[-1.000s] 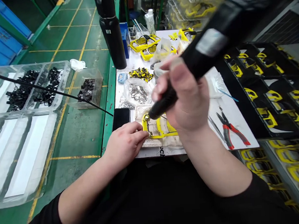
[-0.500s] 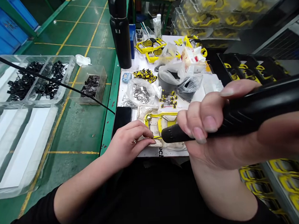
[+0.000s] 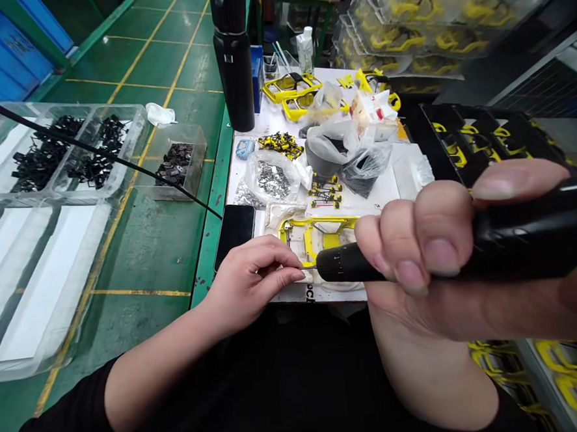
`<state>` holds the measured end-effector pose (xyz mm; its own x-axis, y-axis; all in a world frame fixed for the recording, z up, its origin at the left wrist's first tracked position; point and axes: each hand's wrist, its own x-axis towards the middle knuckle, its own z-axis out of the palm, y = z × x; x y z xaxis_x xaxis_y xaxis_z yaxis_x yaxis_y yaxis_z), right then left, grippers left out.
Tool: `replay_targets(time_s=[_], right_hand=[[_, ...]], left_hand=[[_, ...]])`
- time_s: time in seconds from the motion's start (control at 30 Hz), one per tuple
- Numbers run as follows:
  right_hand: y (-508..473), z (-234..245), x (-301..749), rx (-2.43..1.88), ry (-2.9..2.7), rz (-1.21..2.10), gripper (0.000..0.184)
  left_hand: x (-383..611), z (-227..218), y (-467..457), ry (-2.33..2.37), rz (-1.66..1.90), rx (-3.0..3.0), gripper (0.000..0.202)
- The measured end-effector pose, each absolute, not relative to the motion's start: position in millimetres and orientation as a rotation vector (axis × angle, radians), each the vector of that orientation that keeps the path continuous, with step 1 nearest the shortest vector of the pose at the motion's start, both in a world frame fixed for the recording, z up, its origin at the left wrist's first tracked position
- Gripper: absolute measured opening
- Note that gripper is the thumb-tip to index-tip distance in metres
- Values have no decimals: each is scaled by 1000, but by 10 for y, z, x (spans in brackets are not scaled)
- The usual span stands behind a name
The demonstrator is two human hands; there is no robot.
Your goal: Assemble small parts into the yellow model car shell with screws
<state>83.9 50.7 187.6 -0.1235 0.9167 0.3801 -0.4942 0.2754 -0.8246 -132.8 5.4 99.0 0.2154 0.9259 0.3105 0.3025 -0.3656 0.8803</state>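
Observation:
My right hand (image 3: 430,250) is wrapped around a black electric screwdriver (image 3: 344,263), which lies nearly level and points left. The screwdriver's thin metal bit (image 3: 310,267) reaches the fingertips of my left hand (image 3: 250,270). Thumb and forefinger of that hand are pinched together at the bit's tip; whatever is between them is too small to make out. Just behind both hands, a yellow plastic frame (image 3: 309,241) rests in an off-white fixture (image 3: 278,210) on the table. Part of the frame is hidden by the screwdriver and my fingers.
A black phone (image 3: 234,231) lies left of the fixture. Behind it are a bag of small metal parts (image 3: 272,180), yellow-black parts (image 3: 325,191) and a plastic bag (image 3: 330,145). A black bottle (image 3: 234,76) stands at the table's left edge. A cable (image 3: 93,150) crosses the left side.
The screwdriver and my right hand have shifted slightly right and downward. My left hand has moved a little to the right, its fingertips still pinched by the bit.

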Motion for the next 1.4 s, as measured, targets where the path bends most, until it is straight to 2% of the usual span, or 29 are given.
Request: replay_targets(time_s=[0.13,0.17,0.27,0.33,0.47,0.67,0.93,1.23,1.4], right_hand=[[532,1855,749,-510,-1091,1295,28],[548,1819,710,-502,-1067,1300,31],[641,1651,583,-500,-1042,1314,37],[736,1522,509,-491,-1082,1301,34],[910,1326,422,-435,-1156,1296,26],[961,1305,357,-500,-1231,1378,34],[970,1318,300,-519,-1315,1444,32],[981,1327,309,-582,-1374,1447,41],[990,1273,288,-459,-1373,1449,27]], left_hand=[[-1313,912,24,1211,1244,1881,8],[-1318,876,17,1247,1253,1928,12],[-1354,730,1,1391,1268,2140,40],[-1387,622,-7,1471,1273,2280,45],[-1437,459,-11,1476,1249,2410,35],[-1448,409,0,1445,1208,2453,22],[-1440,431,12,1424,1204,2445,19],[-1441,437,21,1406,1215,2449,18],[-1441,435,25,1388,1228,2434,18]])
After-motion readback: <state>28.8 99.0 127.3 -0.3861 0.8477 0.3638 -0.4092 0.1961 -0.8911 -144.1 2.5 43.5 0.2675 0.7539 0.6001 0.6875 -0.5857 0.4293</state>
